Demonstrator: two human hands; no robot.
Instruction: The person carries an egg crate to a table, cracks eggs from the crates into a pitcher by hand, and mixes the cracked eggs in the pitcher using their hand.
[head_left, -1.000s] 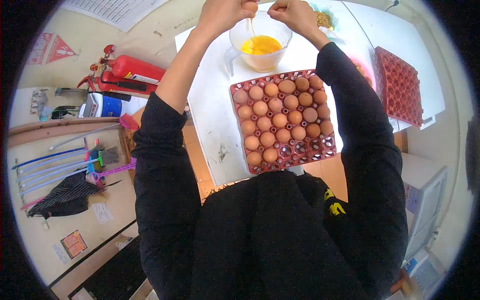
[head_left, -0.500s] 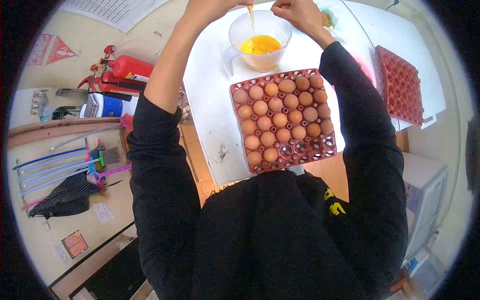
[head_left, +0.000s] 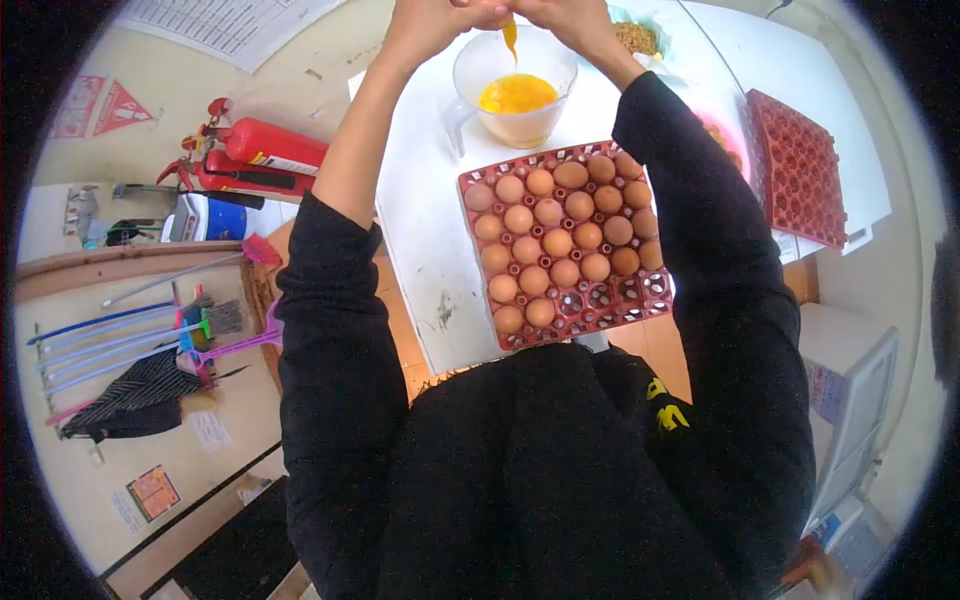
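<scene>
At the top edge, my left hand (head_left: 428,28) and my right hand (head_left: 575,20) meet with fingers closed around a cracked egg. Its shell is hidden by the fingers and the picture's edge. A strand of yolk (head_left: 511,38) hangs from between the fingertips over a clear plastic jug (head_left: 474,72). Yellow beaten-looking yolks (head_left: 518,94) lie in the jug, whose handle points to the left. Nearer my body, a reddish-brown egg tray (head_left: 585,325) holds many brown eggs (head_left: 557,242); several cups at its near right corner are without eggs.
The tray and jug stand on a white table (head_left: 425,270). An unfilled egg tray (head_left: 800,170) lies to the right. A pink container (head_left: 728,135) is partly behind my right sleeve, and a bag of brown crumbs (head_left: 636,40) lies beyond. Red fire extinguishers (head_left: 270,143) are at left.
My right hand has moved left to join my left hand, which has shifted slightly right. The thin strand of egg is now a thicker drop of yolk above the jug.
</scene>
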